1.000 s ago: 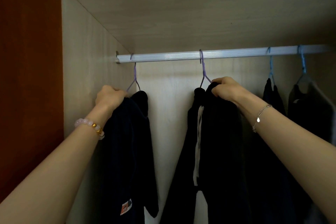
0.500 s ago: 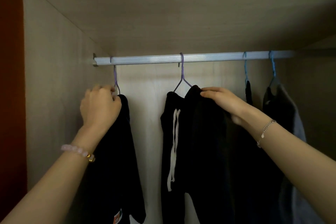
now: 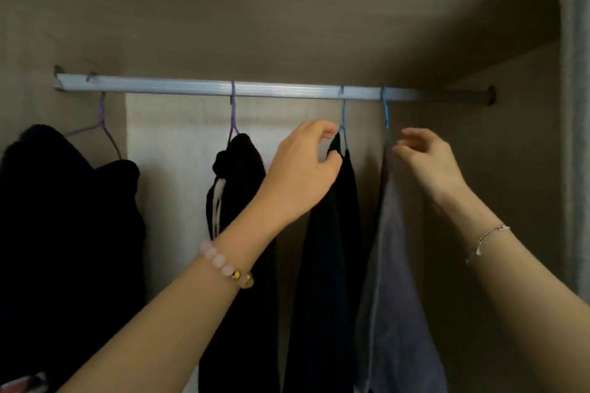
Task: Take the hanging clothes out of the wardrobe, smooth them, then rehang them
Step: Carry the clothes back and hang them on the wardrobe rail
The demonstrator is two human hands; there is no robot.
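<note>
Dark garment (image 3: 332, 233) hangs third from the rail's (image 3: 287, 91) left end on a blue hanger (image 3: 343, 115). Left grip (image 3: 303, 169) pinches its top. Grey garment (image 3: 392, 265) hangs next along the rail. Right grip (image 3: 427, 159) is just beside its top, fingers curled; whether it holds anything cannot be determined.

Light: dim, brightest on the back panel (image 3: 178, 124) you face.
Shadows: black clothes (image 3: 329, 265) lose detail.
Focus: your view is soft throughout.
</note>
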